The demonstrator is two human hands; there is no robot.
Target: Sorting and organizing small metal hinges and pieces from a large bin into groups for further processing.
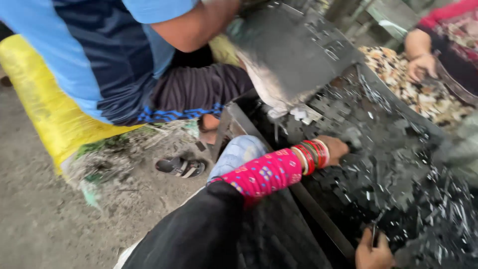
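In the dark metal tray [318, 219] that fills the right half of the view lies a heap of small dark metal scraps [398, 169], many glinting at their edges. The left hand [334, 148], at the end of a pink patterned sleeve with red and white bangles [313, 154] on the wrist, reaches into the near-left part of that heap; its fingers are curled down among the pieces, though the blur hides just what they pinch. The right hand [373, 254] sits at the tray's near edge, at the bottom of the view, closed around a thin dark metal piece [374, 231] that stands up from the fist.

Above the tray's far-left corner a co-worker in a blue shirt [99, 50] tilts a grey sack [289, 50], its mouth over the heap. Left of the tray, that person sits on a yellow bundle [45, 104], with a dark sandal [180, 167] on the concrete floor [40, 224] nearby. Beyond the tray's far-right side, another person's hand [420, 67] rests on a pile of pale mixed bits [428, 99].
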